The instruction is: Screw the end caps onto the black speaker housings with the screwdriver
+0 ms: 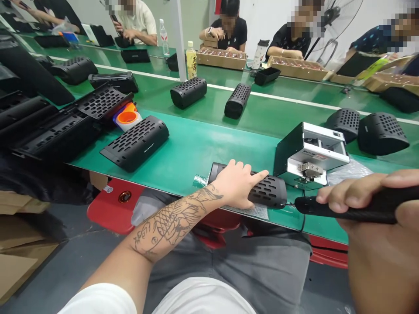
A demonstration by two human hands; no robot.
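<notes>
My left hand [236,185] is laid over a black perforated housing [266,192] at the front edge of the table, thumb on the near side and fingers across its top, holding it. My right hand [369,196] is wrapped around a black electric screwdriver [314,207], which lies nearly level. Its bit meets the right end of the housing, or comes very close to it; I cannot tell which. Just behind stands a white and black screw feeder [310,157]. Another perforated housing [140,144], with white lettering, sits on the green mat to the left.
Black housing parts [52,131] are piled at the left, beside an orange-cored tape roll [127,117]. More housings [238,100] stand on the green conveyor [216,113]. Clear plastic wrap [350,172] lies by the feeder. Several people sit opposite with cardboard trays [222,59]. A red stool [111,209] is below.
</notes>
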